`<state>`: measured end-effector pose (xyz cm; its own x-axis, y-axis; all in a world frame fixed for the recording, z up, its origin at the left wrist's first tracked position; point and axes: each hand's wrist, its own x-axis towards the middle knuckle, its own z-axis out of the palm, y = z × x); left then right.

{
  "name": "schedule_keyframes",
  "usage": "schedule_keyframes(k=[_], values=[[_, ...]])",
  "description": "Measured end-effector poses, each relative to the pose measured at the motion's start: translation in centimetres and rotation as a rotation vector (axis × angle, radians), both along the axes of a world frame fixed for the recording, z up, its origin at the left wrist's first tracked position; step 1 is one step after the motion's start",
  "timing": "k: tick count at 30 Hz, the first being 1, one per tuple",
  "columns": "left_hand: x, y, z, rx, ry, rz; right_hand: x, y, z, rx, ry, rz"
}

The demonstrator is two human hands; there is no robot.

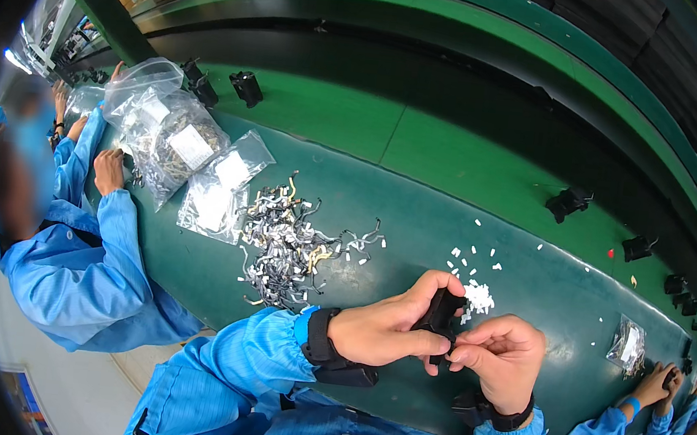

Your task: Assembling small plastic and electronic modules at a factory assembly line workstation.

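My left hand (392, 324) is closed round a black plastic part (441, 314), held over the near side of the green bench. At the lower right side of this part, my right hand (504, 357) has thumb and forefinger pinched together; whatever lies between those fingertips is too small to make out. Just beyond my hands lies a heap of small white pieces (478, 297), with several strewn around it. To the left of my hands spreads a tangled pile of short wires with connectors (285, 241), black, white and yellow.
Clear plastic bags (173, 144) of parts lie at the left. A co-worker in a blue smock (83, 275) sits there; other workers' hands (655, 386) are at the right. More black parts (568, 204) stand along the green strip beyond the bench (368, 190). A small bag (628, 345) rests at right.
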<state>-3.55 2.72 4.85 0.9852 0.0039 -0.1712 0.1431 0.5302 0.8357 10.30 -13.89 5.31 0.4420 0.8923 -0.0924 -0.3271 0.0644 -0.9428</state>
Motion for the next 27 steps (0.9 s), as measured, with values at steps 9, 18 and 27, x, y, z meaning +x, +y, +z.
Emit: schedule_keyframes(k=[9,18,27], values=[[0.0,0.2,0.1,0.004,0.009,-0.055,0.5,0.3,-1.0,0.143,-0.362,0.026],[-0.4,0.6,0.6,-0.05,0.044,-0.066,0.2,0.7,0.1,0.062,-0.385,0.059],[-0.4,0.2,-0.2,0.211,-0.108,-0.145,1.7,-0.1,0.1,0.033,0.113,0.294]])
